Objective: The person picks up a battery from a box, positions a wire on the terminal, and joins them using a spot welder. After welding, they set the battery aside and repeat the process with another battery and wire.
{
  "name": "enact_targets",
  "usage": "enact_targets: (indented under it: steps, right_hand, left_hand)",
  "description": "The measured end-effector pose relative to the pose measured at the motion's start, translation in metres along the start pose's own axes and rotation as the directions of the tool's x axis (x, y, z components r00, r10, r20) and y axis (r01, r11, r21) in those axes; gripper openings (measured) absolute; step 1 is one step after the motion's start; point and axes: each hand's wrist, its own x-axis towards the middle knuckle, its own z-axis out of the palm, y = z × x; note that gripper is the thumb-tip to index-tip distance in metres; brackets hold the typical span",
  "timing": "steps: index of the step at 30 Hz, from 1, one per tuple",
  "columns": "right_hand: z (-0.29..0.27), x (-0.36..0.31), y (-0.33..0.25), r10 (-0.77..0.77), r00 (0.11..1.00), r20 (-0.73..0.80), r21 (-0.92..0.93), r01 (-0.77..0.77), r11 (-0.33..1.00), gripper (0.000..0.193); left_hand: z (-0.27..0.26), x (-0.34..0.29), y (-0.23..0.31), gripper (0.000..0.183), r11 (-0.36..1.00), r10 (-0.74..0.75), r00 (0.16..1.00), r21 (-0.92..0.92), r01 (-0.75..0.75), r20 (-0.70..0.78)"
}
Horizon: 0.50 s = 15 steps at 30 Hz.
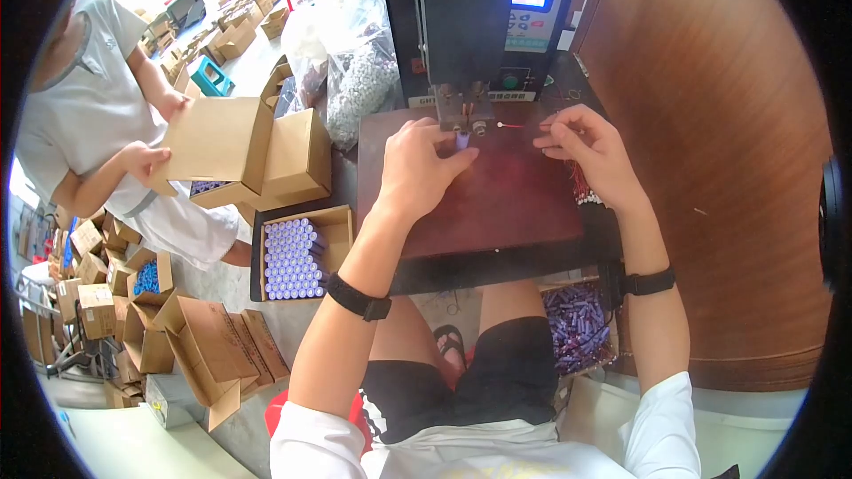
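Note:
Under the electrodes of a spot welder (pixel 466 105), a purple cylindrical battery cell (pixel 462 139) stands upright. My left hand (pixel 417 164) grips it between thumb and fingers, and the fingers partly hide it. To the right, my right hand (pixel 587 146) is closed in a pinch above the dark red work board (pixel 497 204). A short thin red wire (pixel 510 125) with a pale tip runs from the pinch toward the welder; its held end is hidden by my fingertips. Below my right hand hangs a bundle of red wires (pixel 581 184) with silvery ends.
Left of the board sits an open carton of purple cells (pixel 293 257). A person (pixel 98 106) beside it handles a cardboard box (pixel 217 146). A clear bag (pixel 355 71) stands behind. Below the table's right side is a bin of wired cells (pixel 577 328); a wooden panel (pixel 710 168) bounds the right.

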Motion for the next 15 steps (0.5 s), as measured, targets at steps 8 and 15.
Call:
enact_targets:
  steps: [8,15]
  right_hand:
    - [0.0,-0.001,-0.001,-0.001,1.0,0.003,-0.013,0.001,1.0,0.018]
    - [0.012,-0.01,0.003,-0.024,0.994,-0.103,0.09,0.033,0.995,0.017]
  left_hand:
    - [-0.001,0.0,0.002,0.026,1.0,0.007,1.0,-0.023,-0.007,-0.006]
    - [-0.003,-0.002,-0.001,0.032,0.977,-0.139,0.99,-0.165,0.137,0.001]
